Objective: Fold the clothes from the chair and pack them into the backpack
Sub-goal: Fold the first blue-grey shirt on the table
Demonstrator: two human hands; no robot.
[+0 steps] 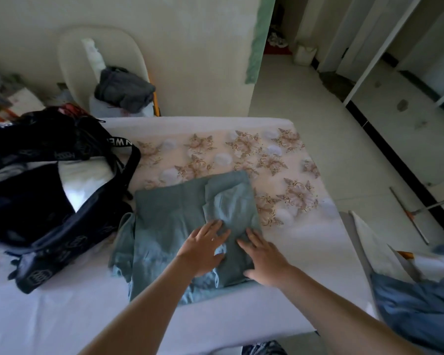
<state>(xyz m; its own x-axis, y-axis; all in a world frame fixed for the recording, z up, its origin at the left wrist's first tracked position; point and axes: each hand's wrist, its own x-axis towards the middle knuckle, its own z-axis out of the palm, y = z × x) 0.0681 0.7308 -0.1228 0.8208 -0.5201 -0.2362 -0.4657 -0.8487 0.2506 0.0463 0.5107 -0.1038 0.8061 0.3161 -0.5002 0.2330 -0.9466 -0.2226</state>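
A teal garment (169, 216) lies partly folded on the bed, its right side doubled over toward the middle. My left hand (203, 248) rests flat on it with fingers spread. My right hand (263, 257) presses flat on the folded right part, fingers apart. To the left, a black backpack (36, 201) sits with its mouth wide, and something white shows inside. At the back, a white chair (69, 55) holds a grey garment (124, 89) on top of a pale one.
The bed (280, 162) has a floral sheet with a pale border. A blue cloth (418, 303) lies at the right near a white board. A long-handled tool (408, 213) lies on the tiled floor to the right. Clutter sits at far left.
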